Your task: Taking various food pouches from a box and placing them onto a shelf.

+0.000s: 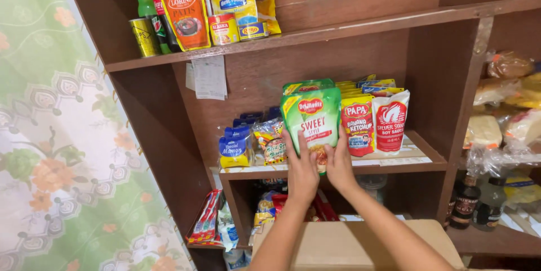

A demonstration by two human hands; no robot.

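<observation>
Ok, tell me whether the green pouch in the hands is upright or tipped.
Upright: the green pouch stands vertical on the shelf, both hands gripping its lower part.

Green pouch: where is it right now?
In the head view, the green pouch stands upright on the middle shelf, held by both hands, just left of the ketchup pouch.

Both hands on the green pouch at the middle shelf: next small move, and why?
Probably ease the green pouch back and down until it stands on the shelf, then let go. The left hand and right hand hold its lower edge at the shelf's front, it is upright, and it sits just left of the ketchup pouch, with more green pouches seemingly behind it.
</observation>
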